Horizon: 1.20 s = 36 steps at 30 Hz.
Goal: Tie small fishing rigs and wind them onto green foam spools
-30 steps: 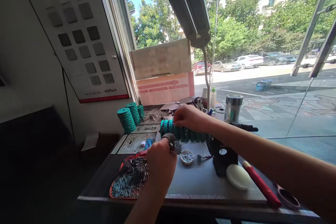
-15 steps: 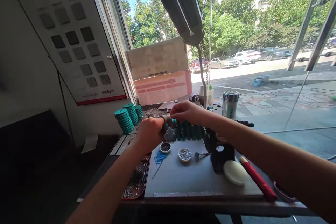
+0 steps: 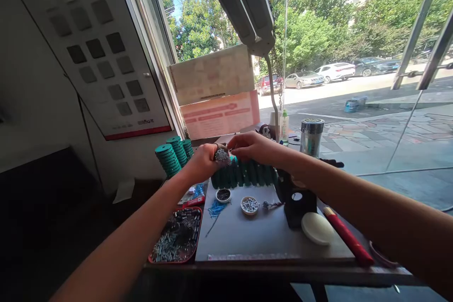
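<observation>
Grey work table [image 3: 269, 240] by the window, desk lamp [image 3: 244, 4] overhead. Row of teal spools [image 3: 247, 174] lies on its side across the back of the table, more teal spool stacks [image 3: 170, 158] standing at far left. Red tray of metal parts [image 3: 177, 238] at the near left corner, black block stand [image 3: 297, 203] right of centre, white round puck [image 3: 316, 227] and red-handled brush [image 3: 348, 240] beside it, steel canister [image 3: 311, 137] behind. Two small dishes in front of the spool row: dark beads dish [image 3: 223, 195], silver beads dish [image 3: 249, 205], blue wire bits [image 3: 215, 210] near them.

Progress, my guess: the beaded cluster looks partly built, and both dishes have beads left, so more to add.

My left hand [image 3: 203, 163] is curled tight round a small silvery beaded cluster [image 3: 222, 154], held up just above the left end of the spool row. My right hand [image 3: 253, 147] comes in from the right, fingertips [image 3: 231, 146] pinched together at the cluster's edge, touching it; can't tell if they hold a bead or wire, too small
</observation>
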### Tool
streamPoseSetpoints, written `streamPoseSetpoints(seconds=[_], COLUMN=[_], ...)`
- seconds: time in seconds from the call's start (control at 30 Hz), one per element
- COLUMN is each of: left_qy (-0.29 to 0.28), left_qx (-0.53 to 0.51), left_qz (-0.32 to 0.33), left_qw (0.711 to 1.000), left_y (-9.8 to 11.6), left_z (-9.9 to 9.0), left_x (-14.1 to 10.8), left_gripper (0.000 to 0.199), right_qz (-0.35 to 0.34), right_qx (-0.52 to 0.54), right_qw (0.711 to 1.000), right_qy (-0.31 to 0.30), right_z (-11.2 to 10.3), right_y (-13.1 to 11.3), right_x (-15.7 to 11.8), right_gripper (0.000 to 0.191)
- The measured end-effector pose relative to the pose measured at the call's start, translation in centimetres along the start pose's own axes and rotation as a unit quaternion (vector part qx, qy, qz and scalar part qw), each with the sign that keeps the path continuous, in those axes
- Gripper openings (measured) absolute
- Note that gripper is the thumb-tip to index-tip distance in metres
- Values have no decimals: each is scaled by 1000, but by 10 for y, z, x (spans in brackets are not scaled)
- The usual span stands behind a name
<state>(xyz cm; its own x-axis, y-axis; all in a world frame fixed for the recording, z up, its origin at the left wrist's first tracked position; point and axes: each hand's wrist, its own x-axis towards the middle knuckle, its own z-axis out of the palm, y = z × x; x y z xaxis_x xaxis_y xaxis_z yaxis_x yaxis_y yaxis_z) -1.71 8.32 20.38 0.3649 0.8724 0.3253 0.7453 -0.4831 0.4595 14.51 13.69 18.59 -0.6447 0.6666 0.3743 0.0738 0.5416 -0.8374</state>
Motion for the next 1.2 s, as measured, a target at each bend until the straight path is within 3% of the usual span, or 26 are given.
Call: streamPoseSetpoints(seconds=[0.3, 0.5, 0.6, 0.77, 0.83, 0.97, 1.07, 1.2], left_qy=[88, 146, 166, 201, 210, 199, 195, 173], left_qx=[112, 63, 3, -122, -159, -208, -205, -191], left_qz=[-64, -110, -139, -188, -202, -216, -200, -164], left_qw=[988, 981, 976, 954, 943, 933, 938, 952], left_y=[12, 20, 16, 5, 3, 2, 1, 3], left_z=[13, 14, 16, 32, 38, 41, 40, 41], left_x=[-27, -40, -52, -67, -69, -70, -72, -71], left_gripper=[16, 14, 15, 19, 18, 16, 15, 16], right_qz=[-30, -62, -134, -243, -273, -338, -342, -303], right_qx=[-66, -128, -281, -518, -553, -568, -584, -575], right_qw=[997, 990, 950, 820, 787, 749, 734, 756], right_qy=[4, -7, 31, -8, -18, -38, -58, -73], right_z=[2, 2, 10, 30, 35, 38, 37, 33], right_y=[3, -3, -13, -11, -5, 1, 0, -6], right_x=[2, -7, -26, -48, -48, -45, -44, -44], right_gripper=[10, 4, 6, 17, 14, 13, 17, 12])
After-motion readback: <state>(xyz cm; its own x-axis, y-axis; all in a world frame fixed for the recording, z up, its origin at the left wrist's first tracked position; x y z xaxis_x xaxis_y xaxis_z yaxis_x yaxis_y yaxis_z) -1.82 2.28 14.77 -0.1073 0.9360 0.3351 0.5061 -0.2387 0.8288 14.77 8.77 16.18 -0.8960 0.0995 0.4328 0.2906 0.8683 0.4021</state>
